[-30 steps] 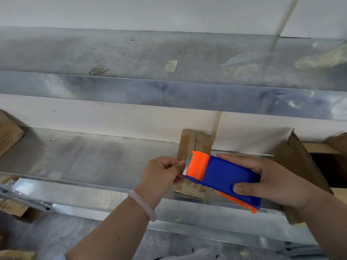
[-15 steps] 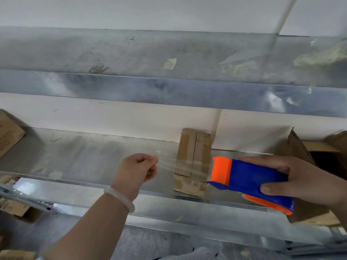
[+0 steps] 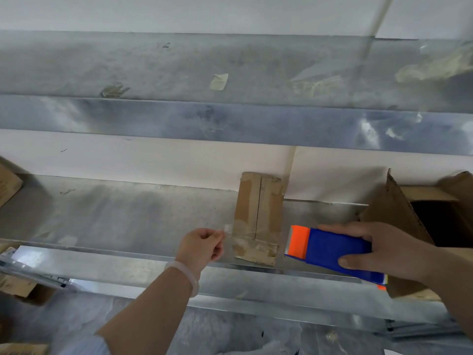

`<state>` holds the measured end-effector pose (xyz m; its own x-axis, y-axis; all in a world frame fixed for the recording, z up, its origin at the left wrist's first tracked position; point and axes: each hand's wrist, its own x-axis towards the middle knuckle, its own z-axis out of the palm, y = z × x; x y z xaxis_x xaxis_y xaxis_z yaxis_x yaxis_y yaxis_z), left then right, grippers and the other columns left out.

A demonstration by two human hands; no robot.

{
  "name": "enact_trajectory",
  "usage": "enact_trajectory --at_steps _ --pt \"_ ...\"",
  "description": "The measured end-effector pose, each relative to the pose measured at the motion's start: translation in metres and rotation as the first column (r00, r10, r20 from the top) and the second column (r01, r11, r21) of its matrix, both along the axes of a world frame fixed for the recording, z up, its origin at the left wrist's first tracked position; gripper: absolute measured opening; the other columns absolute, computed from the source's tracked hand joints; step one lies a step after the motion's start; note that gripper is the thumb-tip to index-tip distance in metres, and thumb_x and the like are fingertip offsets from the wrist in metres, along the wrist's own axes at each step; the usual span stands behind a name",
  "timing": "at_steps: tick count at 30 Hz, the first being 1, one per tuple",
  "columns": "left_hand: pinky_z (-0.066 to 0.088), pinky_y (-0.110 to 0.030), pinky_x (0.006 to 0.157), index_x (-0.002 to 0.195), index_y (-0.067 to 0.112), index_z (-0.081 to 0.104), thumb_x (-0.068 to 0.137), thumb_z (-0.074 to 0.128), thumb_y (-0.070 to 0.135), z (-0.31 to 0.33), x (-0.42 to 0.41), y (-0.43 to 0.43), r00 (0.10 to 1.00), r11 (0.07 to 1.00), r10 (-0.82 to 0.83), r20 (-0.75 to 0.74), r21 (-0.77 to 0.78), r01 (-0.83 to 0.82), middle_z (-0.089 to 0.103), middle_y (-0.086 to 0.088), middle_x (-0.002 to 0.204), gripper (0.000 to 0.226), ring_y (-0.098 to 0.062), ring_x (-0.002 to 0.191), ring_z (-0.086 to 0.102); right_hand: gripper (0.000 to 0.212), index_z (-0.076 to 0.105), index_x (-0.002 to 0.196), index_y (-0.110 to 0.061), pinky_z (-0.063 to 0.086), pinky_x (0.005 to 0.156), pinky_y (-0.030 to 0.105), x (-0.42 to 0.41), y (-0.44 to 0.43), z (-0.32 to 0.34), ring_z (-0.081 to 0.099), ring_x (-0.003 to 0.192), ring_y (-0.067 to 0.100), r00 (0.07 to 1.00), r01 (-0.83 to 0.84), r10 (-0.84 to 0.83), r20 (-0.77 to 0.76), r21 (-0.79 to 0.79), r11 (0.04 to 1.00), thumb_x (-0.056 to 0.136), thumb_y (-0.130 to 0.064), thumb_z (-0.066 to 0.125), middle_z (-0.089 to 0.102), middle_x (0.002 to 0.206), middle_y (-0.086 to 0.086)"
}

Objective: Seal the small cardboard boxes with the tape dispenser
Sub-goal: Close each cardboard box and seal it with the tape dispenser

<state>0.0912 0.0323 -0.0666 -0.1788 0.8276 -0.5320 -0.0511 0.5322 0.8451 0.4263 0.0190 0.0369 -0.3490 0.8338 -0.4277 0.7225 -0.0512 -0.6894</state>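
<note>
The small cardboard box (image 3: 258, 211) stood on the metal shelf (image 3: 115, 213), between the two hands. The left hand (image 3: 202, 245) pinched the end of the clear tape (image 3: 227, 229) in curled fingers (image 3: 213, 234). The right hand (image 3: 389, 252) gripped the tape dispenser (image 3: 332, 249). The tape looked stretched and ready. Next it likely needed pressing flat onto the box.

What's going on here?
A person is taping a small cardboard box on a metal shelf. The right hand holds the blue-and-orange tape dispenser just right of the box; the left hand pinches the free end of the clear tape just left of it. The strip seems stretched over the box's near end.
</note>
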Motion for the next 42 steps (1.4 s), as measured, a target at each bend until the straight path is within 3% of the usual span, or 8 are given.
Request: enact_trajectory --at_steps 9,17,21,23,26,30,36,42 --pt "0.059 -0.047 0.08 0.08 0.006 0.06 0.096 0.057 0.018 -0.002 0.017 0.005 0.974 0.985 -0.171 -0.148 -0.051 0.165 0.059 -0.003 0.056 0.021 -0.018 0.057 0.056 0.058 0.048 0.126 -0.057 0.054 0.077 0.017 -0.014 0.005 -0.006 0.065 0.091 -0.005 0.999 -0.013 0.012 0.032 0.009 1.0 0.084 -0.027 0.074 0.066 0.108 -0.023" --pt "0.056 -0.035 0.071 0.069 0.013 0.052 0.1 0.038 0.046 -0.007 0.016 0.0 0.935 0.926 -0.341 -0.097 -0.204 0.317 0.052 0.0 0.053 0.048 -0.014 0.052 0.052 0.059 0.046 0.127 -0.057 0.053 0.074 0.015 -0.012 0.006 -0.011 0.063 0.092 -0.007 1.0 -0.017 0.017 0.023 0.002 1.0 0.084 -0.028 0.074 0.064 0.111 -0.024" --pt "0.051 -0.035 0.063 0.079 0.012 0.059 0.1 0.045 0.04 -0.012 0.011 0.003 0.969 0.973 -0.221 -0.111 -0.096 0.211 0.054 0.001 0.059 0.038 -0.014 0.055 0.051 0.06 0.046 0.128 -0.057 0.053 0.075 0.016 -0.011 0.006 -0.012 0.064 0.093 -0.006 1.0 -0.012 0.012 0.009 -0.006 1.0 0.084 -0.029 0.074 0.065 0.111 -0.023" --pt "0.052 -0.034 0.066 0.085 0.019 0.061 0.098 0.049 0.035 -0.013 0.007 0.001 0.946 0.983 -0.095 -0.311 0.121 0.138 0.06 0.004 0.07 0.024 -0.014 0.064 0.056 0.059 0.046 0.127 -0.057 0.052 0.074 0.015 -0.012 0.006 -0.013 0.064 0.093 -0.006 1.0 -0.006 0.006 -0.007 -0.011 1.0 0.084 -0.029 0.074 0.065 0.111 -0.024" --pt "0.046 -0.01 0.08 0.099 0.026 0.068 0.096 0.053 0.037 0.004 0.009 -0.007 0.759 0.757 0.089 -0.645 0.539 0.37 0.063 0.017 0.095 0.019 -0.001 0.09 0.06 0.058 0.047 0.126 -0.057 0.052 0.074 0.015 -0.017 0.006 -0.015 0.064 0.093 -0.005 0.999 -0.009 0.008 -0.031 -0.019 1.0 0.085 -0.027 0.073 0.065 0.11 -0.025" --pt "0.045 -0.031 0.097 0.109 0.03 0.073 0.091 0.055 0.046 0.002 0.018 0.0 0.473 0.362 0.07 -0.878 0.464 0.808 0.067 0.015 0.114 0.03 -0.005 0.108 0.058 0.057 0.045 0.127 -0.06 0.053 0.075 0.016 -0.022 0.007 -0.018 0.063 0.095 -0.006 0.999 -0.022 0.022 -0.034 -0.021 1.0 0.086 -0.03 0.072 0.063 0.114 -0.023" --pt "0.045 -0.035 0.089 0.102 0.04 0.074 0.086 0.058 0.054 -0.014 0.021 0.011 0.451 0.359 0.092 -0.888 0.452 0.816 0.066 0.024 0.111 0.026 -0.007 0.1 0.059 0.058 0.046 0.128 -0.058 0.051 0.074 0.013 -0.021 0.005 -0.022 0.061 0.094 -0.008 0.999 -0.02 0.019 -0.051 -0.018 1.0 0.086 -0.028 0.072 0.061 0.113 -0.024" --pt "0.046 -0.036 0.089 0.1 0.043 0.074 0.085 0.061 0.055 -0.015 0.021 0.015 0.463 0.353 0.086 -0.882 0.461 0.814 0.066 0.027 0.11 0.023 -0.003 0.099 0.059 0.06 0.055 0.121 -0.06 0.053 0.081 0.022 0.002 -0.003 -0.018 0.066 0.099 0.005 0.987 0.038 -0.044 -0.153 -0.044 0.998 0.08 -0.023 0.078 0.065 0.115 -0.019"
